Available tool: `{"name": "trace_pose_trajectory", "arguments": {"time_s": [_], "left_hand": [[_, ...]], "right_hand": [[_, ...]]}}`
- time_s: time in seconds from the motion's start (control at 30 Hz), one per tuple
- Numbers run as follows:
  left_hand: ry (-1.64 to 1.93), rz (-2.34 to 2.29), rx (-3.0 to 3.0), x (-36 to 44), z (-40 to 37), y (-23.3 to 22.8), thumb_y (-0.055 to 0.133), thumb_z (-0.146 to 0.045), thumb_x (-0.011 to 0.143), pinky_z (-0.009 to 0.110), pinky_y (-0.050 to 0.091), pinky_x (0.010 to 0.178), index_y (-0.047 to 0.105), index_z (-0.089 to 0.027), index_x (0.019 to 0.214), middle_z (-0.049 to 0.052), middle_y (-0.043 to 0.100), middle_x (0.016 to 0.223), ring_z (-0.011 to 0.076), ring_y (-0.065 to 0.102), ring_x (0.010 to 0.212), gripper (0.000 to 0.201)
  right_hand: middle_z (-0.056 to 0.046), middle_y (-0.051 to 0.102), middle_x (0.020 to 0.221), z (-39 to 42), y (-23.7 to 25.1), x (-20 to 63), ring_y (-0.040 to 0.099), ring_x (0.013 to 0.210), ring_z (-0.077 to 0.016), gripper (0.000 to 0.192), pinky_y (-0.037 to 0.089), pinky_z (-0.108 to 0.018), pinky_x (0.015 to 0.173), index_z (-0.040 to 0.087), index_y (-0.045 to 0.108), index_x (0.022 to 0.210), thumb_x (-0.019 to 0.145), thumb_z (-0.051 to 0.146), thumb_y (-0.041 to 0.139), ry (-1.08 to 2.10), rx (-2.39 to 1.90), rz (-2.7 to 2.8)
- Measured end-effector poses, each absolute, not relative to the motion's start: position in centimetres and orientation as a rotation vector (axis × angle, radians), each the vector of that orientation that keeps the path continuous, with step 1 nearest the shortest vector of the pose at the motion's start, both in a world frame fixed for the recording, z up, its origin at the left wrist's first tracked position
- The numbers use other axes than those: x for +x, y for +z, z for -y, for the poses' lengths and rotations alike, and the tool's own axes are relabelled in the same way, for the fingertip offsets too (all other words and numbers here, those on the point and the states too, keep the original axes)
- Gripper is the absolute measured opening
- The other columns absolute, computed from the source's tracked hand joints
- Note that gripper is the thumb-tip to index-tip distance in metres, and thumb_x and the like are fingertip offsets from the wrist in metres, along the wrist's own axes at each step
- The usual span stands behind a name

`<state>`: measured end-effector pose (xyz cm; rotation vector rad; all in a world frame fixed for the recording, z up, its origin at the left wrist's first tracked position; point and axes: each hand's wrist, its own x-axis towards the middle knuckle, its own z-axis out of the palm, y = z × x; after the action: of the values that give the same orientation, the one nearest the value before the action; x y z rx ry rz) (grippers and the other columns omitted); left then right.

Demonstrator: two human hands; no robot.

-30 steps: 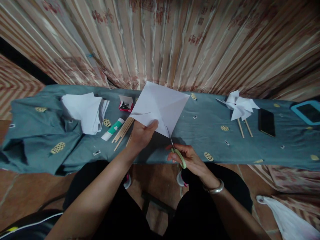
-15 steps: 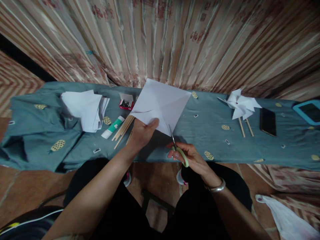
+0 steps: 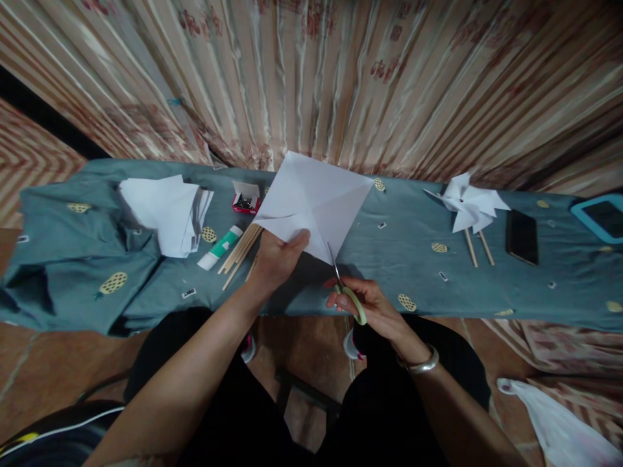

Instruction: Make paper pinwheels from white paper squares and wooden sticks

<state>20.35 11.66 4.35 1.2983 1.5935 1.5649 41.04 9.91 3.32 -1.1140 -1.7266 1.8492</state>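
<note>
My left hand (image 3: 280, 258) pinches a square sheet of white paper (image 3: 326, 191) near its left corner, thumb on top and the other fingers hidden beneath. Creases run across the sheet, and a slit shows along its left part. In my right hand (image 3: 363, 299) is a pair of scissors (image 3: 357, 310) with light green handles. Their blades meet the paper at its lower corner, pointing up toward the middle. Left of my left hand lie several wooden sticks (image 3: 238, 254) and a green and white glue stick (image 3: 220, 248).
A small red box (image 3: 246, 197) of dark pins stands behind the sticks. At left lies a stack of white paper (image 3: 165, 211). Farther right are paper pinwheels (image 3: 467, 202) on sticks, a black phone (image 3: 522, 237) and a blue-framed device (image 3: 601, 217). A curtain (image 3: 311, 84) hangs behind the cloth-covered table (image 3: 413, 227).
Almost nothing differs. Both hands, the paper and the scissors hold nearly the same place, with the blades still at the paper's lower corner.
</note>
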Motion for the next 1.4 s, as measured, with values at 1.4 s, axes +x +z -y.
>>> {"name": "trace_pose_trajectory", "arguments": {"time_s": [1.4], "left_hand": [[1.573, -1.554, 1.293, 20.25, -11.70, 3.99, 0.066, -0.029, 0.073, 0.040, 0.050, 0.094, 0.063, -0.016, 0.099, 0.010, 0.072, 0.104, 0.0255, 0.067, 0.098, 0.030]], "right_hand": [[0.003, 0.058, 0.063, -9.78, 2.92, 41.30, 0.053, 0.057, -0.0096, 0.046, 0.042, -0.023, 0.054, 0.016, 0.068, 0.099, 0.069, 0.050, 0.079, 1.969, -1.131, 1.551]]}}
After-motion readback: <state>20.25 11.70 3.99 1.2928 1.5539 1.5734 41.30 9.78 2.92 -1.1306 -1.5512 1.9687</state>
